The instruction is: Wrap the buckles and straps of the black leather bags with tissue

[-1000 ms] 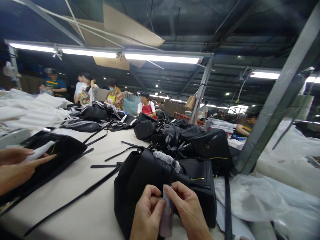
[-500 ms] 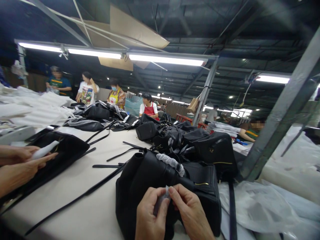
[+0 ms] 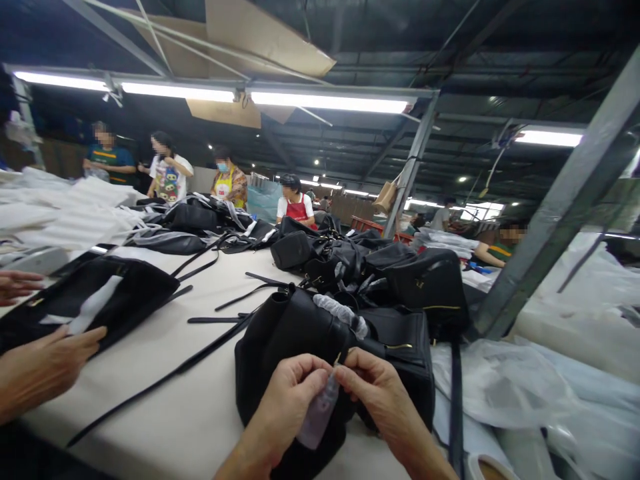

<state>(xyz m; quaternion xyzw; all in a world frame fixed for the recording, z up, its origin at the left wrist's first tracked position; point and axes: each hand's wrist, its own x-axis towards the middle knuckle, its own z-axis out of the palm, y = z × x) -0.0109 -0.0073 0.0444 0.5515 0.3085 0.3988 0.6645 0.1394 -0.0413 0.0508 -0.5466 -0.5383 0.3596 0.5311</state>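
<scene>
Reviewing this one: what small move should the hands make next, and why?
Probably steady the translucent wrapper with the left hand and gather its top with the right hand: both hands pinch close together at that narrow end, while its wider part hangs below, in front of the black bag.

- A pile of white cloths (image 3: 75, 207) at the far left
- A person (image 3: 297, 208) in a red apron beyond the bags
- A lit tube light (image 3: 327, 101) overhead
- A slanted metal post (image 3: 555, 193) on the right
- Crumpled clear plastic (image 3: 520, 387) beside it
- A roll (image 3: 493, 467) with a brown core, near the bottom edge
</scene>
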